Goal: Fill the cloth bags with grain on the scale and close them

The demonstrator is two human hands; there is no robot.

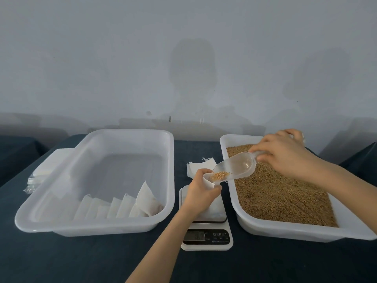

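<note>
Step in hand: pouring grain [219, 176] from the scoop [234, 166] into 1 bag [208, 181] held over the scale [206, 236]. Only a small heap sits at the scoop lip, right at the bag mouth.

How to do it well (judgement):
- Keep the lip inside the mouth and tilt slowly, so the grain trickles and the reading can be followed.
- The bag's weight should rest on the platform rather than hang from the hand, or the reading is false. Whether it rests there now cannot be told, because the hand hides its base.
- Display is too blurred to read.

Left hand [201, 193]: just above the scale platform, fingers and thumb curled round the bag, holding its mouth open toward the scoop.

Right hand [283, 154]: beyond and right of the scale, over the grain tray [285, 227]. Fingers pinch the scoop handle, and the scoop slopes down toward the bag.

Surroundings: grain tray just right of the scale. Tray [91, 227] left of the scale holds several filled bags [142, 203]. Spare flat bags [201, 167] lie behind the scale.
</note>
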